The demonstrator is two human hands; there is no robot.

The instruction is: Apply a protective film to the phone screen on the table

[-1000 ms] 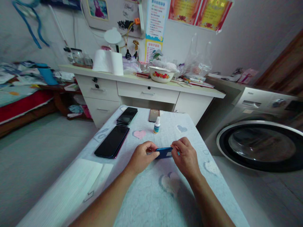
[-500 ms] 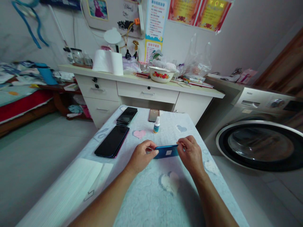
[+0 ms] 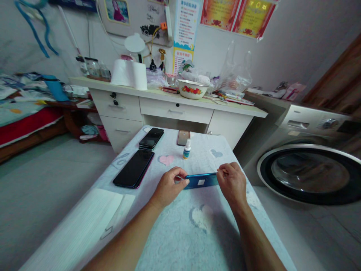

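A blue smartphone [image 3: 201,181] stands on its long edge above the cloth, its back with a small white label facing me. My left hand [image 3: 171,185] pinches its left end between thumb and fingers. At the phone's right end is my right hand [image 3: 231,183], fingers curled together against the top corner; whatever they hold is hidden. Beyond the phone stands a small white spray bottle [image 3: 186,149] with a blue label. Large dark phones [image 3: 133,168] lie to the left, with another stack of black phones [image 3: 151,137] behind them. A gold phone [image 3: 184,137] lies at the far edge.
A patterned cloth [image 3: 180,233] covers the table, with a whitish sheet [image 3: 76,226] at the left. Behind stands a white desk [image 3: 175,113] bearing a flowered bowl [image 3: 192,89] and paper rolls [image 3: 128,74]. A washing machine [image 3: 310,150] is at the right.
My right hand has slid a little to the right along the phone's top edge, uncovering more of its right part. My left hand and the phone have hardly moved.
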